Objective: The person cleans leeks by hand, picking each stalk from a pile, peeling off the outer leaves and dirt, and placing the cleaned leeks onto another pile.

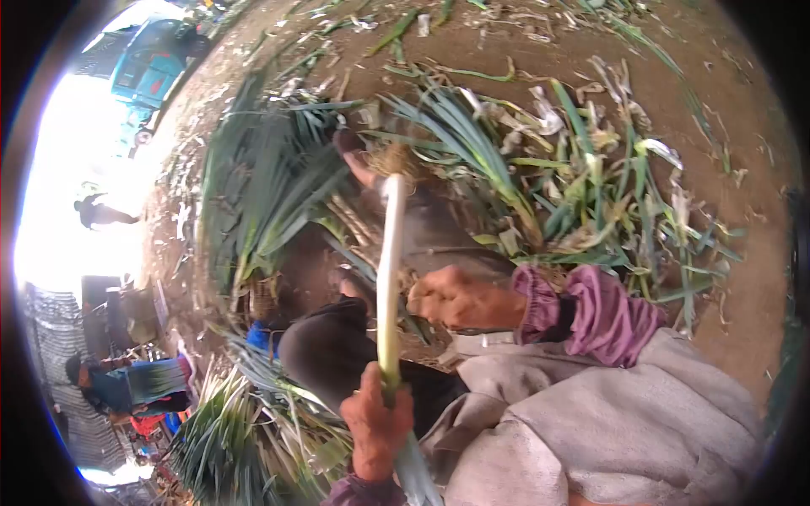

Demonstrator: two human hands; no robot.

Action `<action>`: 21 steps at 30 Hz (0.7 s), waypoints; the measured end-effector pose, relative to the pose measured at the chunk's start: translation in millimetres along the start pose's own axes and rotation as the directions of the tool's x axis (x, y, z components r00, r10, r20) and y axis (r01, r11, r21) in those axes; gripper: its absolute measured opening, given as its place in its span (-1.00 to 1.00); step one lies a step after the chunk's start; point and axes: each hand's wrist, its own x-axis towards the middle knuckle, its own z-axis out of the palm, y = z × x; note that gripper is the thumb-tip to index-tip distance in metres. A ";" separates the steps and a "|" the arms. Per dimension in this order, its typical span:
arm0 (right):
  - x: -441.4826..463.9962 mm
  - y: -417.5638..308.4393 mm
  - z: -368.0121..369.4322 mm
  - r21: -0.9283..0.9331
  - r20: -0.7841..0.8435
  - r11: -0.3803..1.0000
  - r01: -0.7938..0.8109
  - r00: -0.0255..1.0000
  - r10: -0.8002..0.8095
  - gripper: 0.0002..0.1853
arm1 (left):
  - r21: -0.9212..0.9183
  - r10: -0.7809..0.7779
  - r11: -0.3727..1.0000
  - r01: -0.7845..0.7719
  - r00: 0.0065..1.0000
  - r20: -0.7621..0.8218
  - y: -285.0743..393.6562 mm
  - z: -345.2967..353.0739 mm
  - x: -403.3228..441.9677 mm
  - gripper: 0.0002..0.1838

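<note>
My left hand [375,426], at the bottom of the view, is closed around a leek [390,261] near where its white stem turns green. The stem points up the picture, with a brown tuft of roots [392,160] at its far end. Green leaves [413,472] trail below the hand. My right hand [468,299] is to the right of the stem, apart from it, with its fingers curled; what they hold, if anything, is hidden. Both arms wear purple sleeves, and a pale cloth [607,413] covers my lap.
Leek bundles [261,194] lie upper left, with another pile [245,438] lower left. Loose leaves and trimmings [591,185] litter the brown ground at upper right. Another person [135,384] is at the far left, and a teal vehicle [148,67] stands in the background.
</note>
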 end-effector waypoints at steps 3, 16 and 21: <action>14.5 -11.3 -13.9 0.430 0.043 0.900 -0.070 0.997 0.057 -0.62 | 0.064 0.099 0.993 -0.101 0.994 0.037 -11.4 -2.5 -15.3 -0.73; 63.8 5.3 -88.1 0.839 -0.286 0.537 0.091 0.913 0.291 -0.80 | 0.041 0.337 0.940 -0.339 0.940 0.046 -40.5 44.3 -75.6 -0.47; 63.1 10.0 -98.9 0.847 -0.255 0.530 0.052 0.913 0.318 -0.75 | -0.060 0.315 0.949 -0.310 0.943 0.108 -44.9 44.4 -70.9 -0.46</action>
